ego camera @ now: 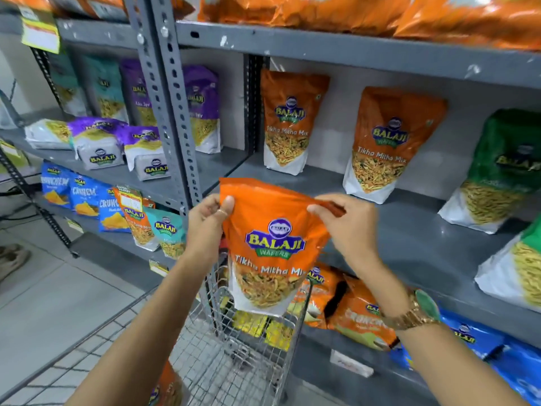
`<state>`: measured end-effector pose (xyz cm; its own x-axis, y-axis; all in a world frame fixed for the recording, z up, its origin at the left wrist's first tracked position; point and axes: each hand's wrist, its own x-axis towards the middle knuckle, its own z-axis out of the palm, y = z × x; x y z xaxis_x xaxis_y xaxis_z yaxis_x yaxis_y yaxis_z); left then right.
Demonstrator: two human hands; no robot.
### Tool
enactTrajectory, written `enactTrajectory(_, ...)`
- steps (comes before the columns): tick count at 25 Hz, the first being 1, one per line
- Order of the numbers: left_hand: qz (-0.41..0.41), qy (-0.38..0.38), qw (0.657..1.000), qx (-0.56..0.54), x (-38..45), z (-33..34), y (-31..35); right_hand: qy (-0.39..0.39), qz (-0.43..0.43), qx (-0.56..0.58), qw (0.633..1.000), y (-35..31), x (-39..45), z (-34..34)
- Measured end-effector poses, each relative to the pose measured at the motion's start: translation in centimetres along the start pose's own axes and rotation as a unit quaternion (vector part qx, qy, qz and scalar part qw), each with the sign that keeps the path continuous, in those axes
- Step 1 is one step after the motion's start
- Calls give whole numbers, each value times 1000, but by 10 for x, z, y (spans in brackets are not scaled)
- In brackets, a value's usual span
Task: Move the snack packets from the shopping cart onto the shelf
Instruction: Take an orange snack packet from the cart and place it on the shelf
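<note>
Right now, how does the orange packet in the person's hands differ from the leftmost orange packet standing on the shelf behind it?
The held packet hangs in the air above the shopping cart; the leftmost shelf packet stands on the shelf board. The held packet is pinched at its top corners by the left hand and right hand; nothing touches the shelf packet. The held packet's top edge is crumpled; the shelf packet's is flatter. Both are orange Balaji Tikha Mitha Mix.

Bright, even light, soft shadows.
The top orange bags (409,16) shine with glare. Edges bend and look blurry; the middle is sharp.
</note>
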<state>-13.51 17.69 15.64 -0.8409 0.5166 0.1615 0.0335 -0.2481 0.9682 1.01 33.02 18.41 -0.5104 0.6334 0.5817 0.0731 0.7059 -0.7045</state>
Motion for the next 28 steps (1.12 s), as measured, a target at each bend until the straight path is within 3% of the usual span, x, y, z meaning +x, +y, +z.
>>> enactTrajectory(4, 48, -21, 997, -57, 23, 72, 26, 94, -36, -18, 995, 8, 32, -52)
enactTrajectory(8, 42, -48, 994, -84, 36, 138, 29, 141, -64, -48, 987, 28, 54, -100)
enactTrajectory(17, 6, -82, 991, -106, 56, 254, 14, 183, -52, -75, 979, 85, 98, -180)
enactTrajectory(24, -41, -71, 989, -126, 75, 296, -9, 200, -13, -114, 973, 126, 116, -189)
enactTrajectory(28, -44, -49, 992, -107, 77, 285, -7, 285, -205, -239, 905, 135, 107, -173)
